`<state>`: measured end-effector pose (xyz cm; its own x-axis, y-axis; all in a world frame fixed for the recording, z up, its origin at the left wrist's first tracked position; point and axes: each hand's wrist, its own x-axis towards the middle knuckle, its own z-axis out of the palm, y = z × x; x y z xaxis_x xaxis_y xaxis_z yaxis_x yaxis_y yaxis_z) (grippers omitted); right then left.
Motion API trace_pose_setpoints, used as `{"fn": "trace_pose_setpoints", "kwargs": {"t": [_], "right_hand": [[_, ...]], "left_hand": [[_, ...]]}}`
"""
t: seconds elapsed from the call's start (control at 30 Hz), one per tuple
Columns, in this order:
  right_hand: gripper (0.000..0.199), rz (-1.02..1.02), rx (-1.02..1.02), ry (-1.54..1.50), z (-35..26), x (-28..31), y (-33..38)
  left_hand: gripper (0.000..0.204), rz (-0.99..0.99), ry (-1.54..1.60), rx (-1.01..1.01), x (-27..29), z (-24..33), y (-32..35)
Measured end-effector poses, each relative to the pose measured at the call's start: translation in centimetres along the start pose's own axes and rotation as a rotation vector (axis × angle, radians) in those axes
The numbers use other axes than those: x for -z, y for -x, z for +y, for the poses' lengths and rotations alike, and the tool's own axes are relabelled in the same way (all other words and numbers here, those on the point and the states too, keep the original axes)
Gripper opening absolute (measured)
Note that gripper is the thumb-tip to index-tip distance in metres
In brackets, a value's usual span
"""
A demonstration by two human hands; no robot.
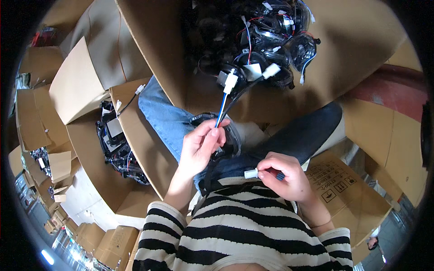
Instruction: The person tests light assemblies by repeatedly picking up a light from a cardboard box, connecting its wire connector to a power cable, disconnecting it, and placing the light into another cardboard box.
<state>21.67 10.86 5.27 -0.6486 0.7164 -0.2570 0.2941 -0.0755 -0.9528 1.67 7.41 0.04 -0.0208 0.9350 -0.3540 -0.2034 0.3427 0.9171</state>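
My left hand [203, 143] is closed in a pinch on a wire lead [222, 108] with blue and white strands. A white plug connector [231, 82] tops that lead and points up toward the large box. Beside it runs a black cable [238, 97] with another white connector [271, 71] near its end. Under the left hand, on my lap, rests a dark round part with a clear shell [233, 137], partly hidden by the fingers. My right hand [284, 177], lower and to the right, pinches a small pale connector [251, 173]; something dark blue shows between its fingers.
A big open cardboard box [334, 54] ahead holds several black parts with clear shells [271, 40] and trailing wires. To the left, another box [92, 167] contains similar dark parts [120, 149]. A printed carton [343, 194] stands at the right. More cartons [110, 244] lie lower left.
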Motion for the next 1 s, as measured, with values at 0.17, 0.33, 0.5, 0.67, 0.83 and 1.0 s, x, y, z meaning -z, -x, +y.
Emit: {"fn": "trace_pose_setpoints", "kwargs": {"t": [0.17,0.33,0.5,0.67,0.83,1.0], "right_hand": [[0.005,-0.041,0.010,-0.014,-0.5,-0.1,-0.5],[0.005,-0.112,-0.007,-0.027,-0.6,-0.7,-0.8],[0.006,-0.229,0.010,-0.033,-0.8,-1.9,-1.6],[0.008,-0.374,0.032,-0.025,-1.0,-3.4,-2.5],[0.009,-0.449,0.090,-0.013,-0.9,-5.4,-3.3],[0.008,-0.480,0.106,0.007,-1.4,-6.4,-3.8]], "left_hand": [[0.025,0.180,0.179,0.069,0.7,-0.4,1.7],[0.029,0.439,0.134,0.133,2.4,0.0,5.0],[0.032,0.681,-0.062,0.200,5.2,0.0,9.5],[0.034,0.719,-0.096,0.280,5.7,0.0,12.5],[0.029,0.610,-0.133,0.223,5.7,0.3,13.8],[0.027,0.554,-0.216,-0.098,6.2,2.0,13.9]]}}
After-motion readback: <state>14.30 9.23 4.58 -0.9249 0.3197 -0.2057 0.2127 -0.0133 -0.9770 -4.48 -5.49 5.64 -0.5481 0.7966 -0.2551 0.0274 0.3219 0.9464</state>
